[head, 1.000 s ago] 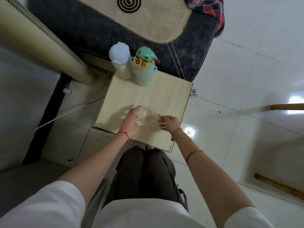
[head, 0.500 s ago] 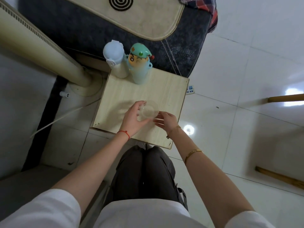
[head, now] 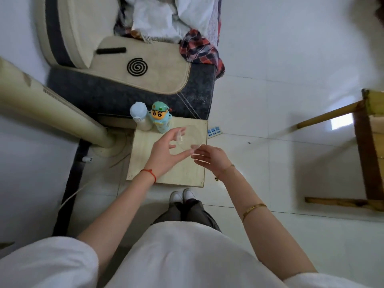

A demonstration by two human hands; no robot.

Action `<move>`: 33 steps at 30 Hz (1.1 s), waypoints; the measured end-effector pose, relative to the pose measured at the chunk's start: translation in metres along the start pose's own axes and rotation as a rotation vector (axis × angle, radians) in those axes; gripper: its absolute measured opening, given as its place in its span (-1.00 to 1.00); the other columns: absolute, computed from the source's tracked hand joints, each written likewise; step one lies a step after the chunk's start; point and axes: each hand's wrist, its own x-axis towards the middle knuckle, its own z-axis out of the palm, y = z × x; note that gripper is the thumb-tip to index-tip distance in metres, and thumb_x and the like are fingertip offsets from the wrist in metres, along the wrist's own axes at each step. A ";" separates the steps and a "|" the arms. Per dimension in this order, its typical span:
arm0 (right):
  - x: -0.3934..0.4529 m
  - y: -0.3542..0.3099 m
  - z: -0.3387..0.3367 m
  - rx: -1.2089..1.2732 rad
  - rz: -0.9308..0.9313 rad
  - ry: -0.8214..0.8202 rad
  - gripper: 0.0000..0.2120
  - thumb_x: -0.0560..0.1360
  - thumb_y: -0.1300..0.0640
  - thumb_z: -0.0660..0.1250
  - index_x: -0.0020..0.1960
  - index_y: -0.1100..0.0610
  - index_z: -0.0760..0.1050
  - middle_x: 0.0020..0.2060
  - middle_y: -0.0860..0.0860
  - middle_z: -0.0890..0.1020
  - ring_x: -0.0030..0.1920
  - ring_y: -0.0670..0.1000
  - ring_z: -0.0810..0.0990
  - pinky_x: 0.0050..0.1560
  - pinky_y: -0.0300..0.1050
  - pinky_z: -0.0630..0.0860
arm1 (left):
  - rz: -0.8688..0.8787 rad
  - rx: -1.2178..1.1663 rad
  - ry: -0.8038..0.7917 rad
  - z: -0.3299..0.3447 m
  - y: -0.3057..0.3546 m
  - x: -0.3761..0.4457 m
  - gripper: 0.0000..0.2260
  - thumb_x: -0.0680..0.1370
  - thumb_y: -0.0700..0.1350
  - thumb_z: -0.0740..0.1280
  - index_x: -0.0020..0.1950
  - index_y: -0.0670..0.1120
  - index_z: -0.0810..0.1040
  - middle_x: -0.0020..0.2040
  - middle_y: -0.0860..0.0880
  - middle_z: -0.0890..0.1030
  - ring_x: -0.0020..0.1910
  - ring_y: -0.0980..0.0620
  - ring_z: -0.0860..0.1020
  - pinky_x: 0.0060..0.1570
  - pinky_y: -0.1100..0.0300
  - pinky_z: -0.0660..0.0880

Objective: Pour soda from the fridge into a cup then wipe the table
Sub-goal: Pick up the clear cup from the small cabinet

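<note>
Below, one clear plastic cup (head: pixel 188 138) is raised above the small wooden table (head: pixel 143 163), held between two hands. The left hand (head: pixel 164 153) curves its thumb and fingers round the cup's left side, gripping it; a single red string circles that wrist. The right hand (head: pixel 209 156) has its fingertips at the cup's lower right rim, but blur and the clear plastic make it impossible to tell whether they pinch it or only touch. Two gold bangles show on the right arm, one at the wrist and one farther up the forearm. Two bottles stand touching at the table's far left corner: one white bottle (head: pixel 139 116) and one teal cartoon bottle (head: pixel 161 118) to its right. One sofa (head: pixel 128 65) lies beyond the table, with one spiral mark on its cushion and a heap of clothes (head: pixel 178 23) on top. Two white shoes (head: pixel 182 195) point at the table's near edge. One wooden stool (head: pixel 365 146) stands well apart on the right.
</note>
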 end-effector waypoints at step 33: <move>-0.297 0.088 -0.206 0.547 -0.454 0.362 -0.72 0.63 0.17 0.14 0.13 0.23 0.60 0.10 0.14 0.69 0.15 0.11 0.64 0.24 -0.05 0.53 | 0.487 0.094 -0.668 0.207 0.215 -0.114 -0.42 0.38 0.13 0.52 0.35 0.08 0.45 0.16 0.14 0.58 0.11 0.18 0.56 0.05 0.29 0.57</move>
